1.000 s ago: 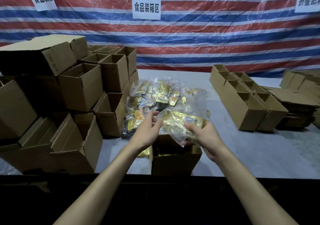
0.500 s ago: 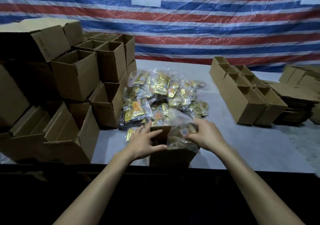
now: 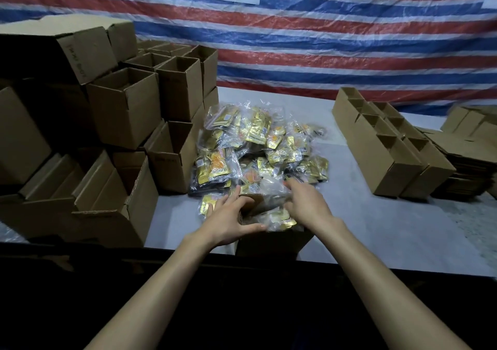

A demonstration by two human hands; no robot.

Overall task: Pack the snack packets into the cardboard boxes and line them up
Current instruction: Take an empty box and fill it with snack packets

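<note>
from the head camera: a small open box (image 3: 271, 242) stands at the near edge of the worktop (image 3: 376, 228). a clear bag of snack packets (image 3: 277, 216) sits in the top of it, not all the way down. the left hand (image 3: 231, 219) is spread wide with straight fingers and touches the box's left rim. the right hand (image 3: 306, 205) lies flat on the bag with its fingers stretched out. it looks like it is pressing the bag in, but its fingertips are a bit blurry. just behind the box is a big pile of snack bags (image 3: 252, 148), not packed yet. on the right, two rows of boxes (image 3: 390, 156) are lined up side by side. i cannot see what is inside them. on the left is a heap of empty boxes (image 3: 126, 107). i think the job is only partly done. some boxes are lined up, this one is being filled, and lots of bags and boxes are left.
</note>
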